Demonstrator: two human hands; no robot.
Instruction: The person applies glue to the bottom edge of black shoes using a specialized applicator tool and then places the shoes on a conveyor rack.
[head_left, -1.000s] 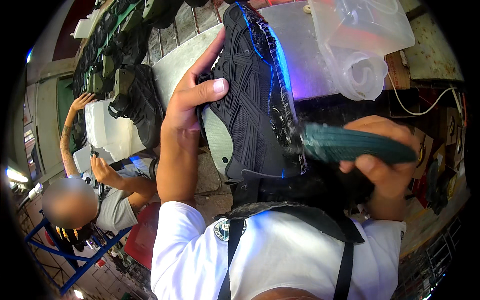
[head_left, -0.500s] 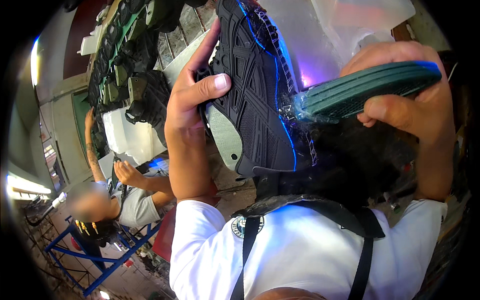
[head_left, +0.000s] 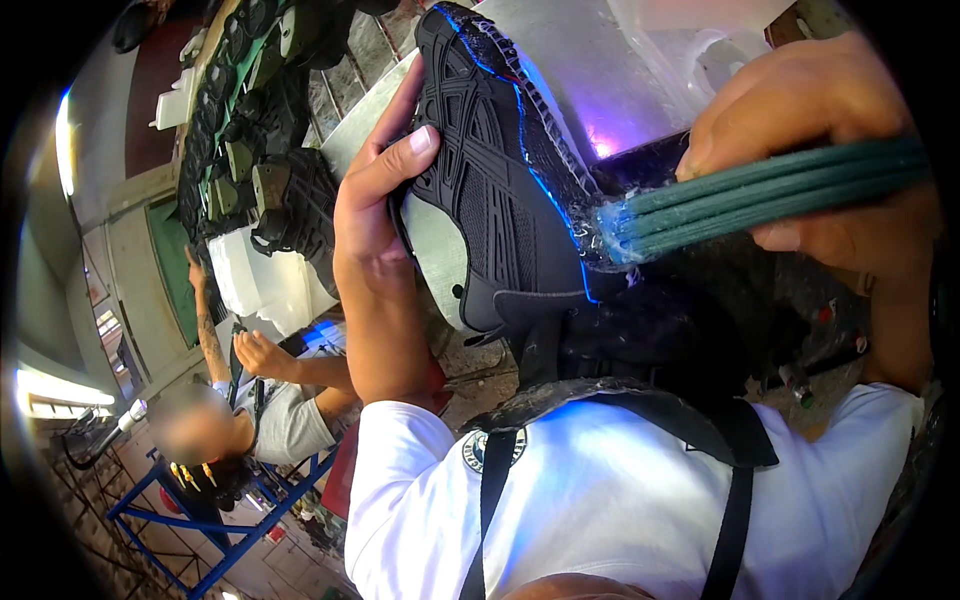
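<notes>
My left hand (head_left: 378,205) is closed around a black shoe upper (head_left: 480,170), its thumb lying over the upper's side. The upper has raised ribbed overlays, a pale grey-green panel (head_left: 435,245) and a glowing blue line beside its whip-stitched edge (head_left: 552,125). In my right hand (head_left: 800,115) is a flat, dark green ridged brush (head_left: 750,198), gripped between thumb and fingers. Its tip, coated in clear, sticky-looking material, touches the upper near the blue line at the lower right. The right fingers are partly hidden behind the brush.
Black shoe uppers (head_left: 290,195) line a rack at the left. Beside them stands a translucent white container (head_left: 245,270). A co-worker in a grey shirt (head_left: 290,425) is near a blue metal frame (head_left: 225,550). A purple glow lights the pale surface behind the upper.
The brush has turned so its ridged edge faces up, and its tip has moved slightly down along the upper's edge. The upper has shifted a little left.
</notes>
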